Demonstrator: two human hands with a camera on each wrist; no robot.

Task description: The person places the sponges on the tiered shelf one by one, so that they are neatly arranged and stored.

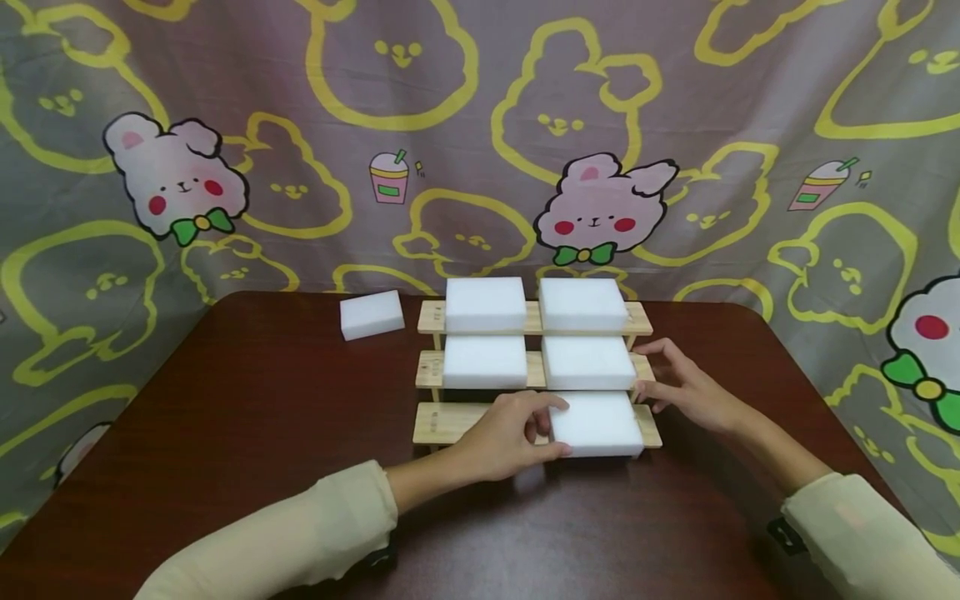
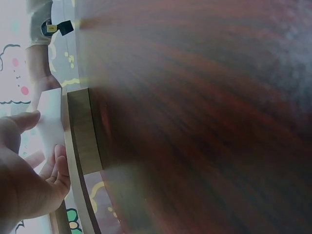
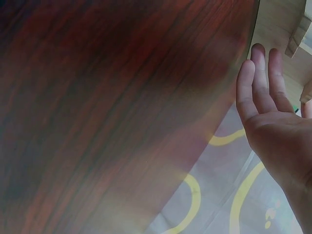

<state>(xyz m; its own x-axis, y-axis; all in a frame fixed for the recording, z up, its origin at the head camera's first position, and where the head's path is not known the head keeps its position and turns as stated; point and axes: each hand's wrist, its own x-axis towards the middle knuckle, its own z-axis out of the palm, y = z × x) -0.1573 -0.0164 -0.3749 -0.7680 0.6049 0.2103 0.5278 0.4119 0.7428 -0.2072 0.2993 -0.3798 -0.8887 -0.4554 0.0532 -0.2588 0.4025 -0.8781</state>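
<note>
A white foam block [image 1: 597, 423] lies on the right part of the bottom step of a three-step wooden rack [image 1: 442, 423]. My left hand [image 1: 510, 429] grips this block at its left end, thumb at the front edge and fingers on top. In the left wrist view, thumb and fingers span the block [image 2: 50, 119] from both sides. Beside the rack's right end is my right hand [image 1: 693, 392], fingers loosely spread, fingertips near the middle and bottom steps. Its fingers [image 3: 263, 87] look straight and hold nothing in the right wrist view.
Two white blocks sit side by side on the top step, including a left one [image 1: 486, 304], and two more on the middle step, including a right one [image 1: 588, 362]. Another block [image 1: 372, 315] lies on the dark table [image 1: 262, 433] left of the rack. A patterned curtain [image 1: 465, 150] hangs behind.
</note>
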